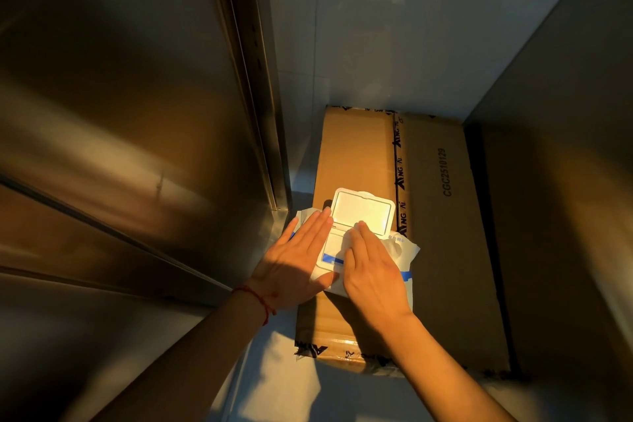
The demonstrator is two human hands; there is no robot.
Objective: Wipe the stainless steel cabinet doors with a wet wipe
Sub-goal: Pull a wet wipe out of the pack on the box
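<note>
You're pinning the wipe pack [390,252] flat on the cardboard box [435,216] with your left hand [294,264], fingers straight. Your right hand [370,264] is pinching a wipe [352,238] at the opening, lid [363,212] flipped up. Risk: the pack is lifting or several wipes are coming out if you ease off. Cabinet doors [113,134] are waiting unwiped at left.

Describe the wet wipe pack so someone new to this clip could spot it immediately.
Start at the long cardboard box lying beside the steel cabinet doors. On its near left part sits the wet wipe pack, under both hands. It is the only white thing there, with its hinged lid flipped open.
</note>
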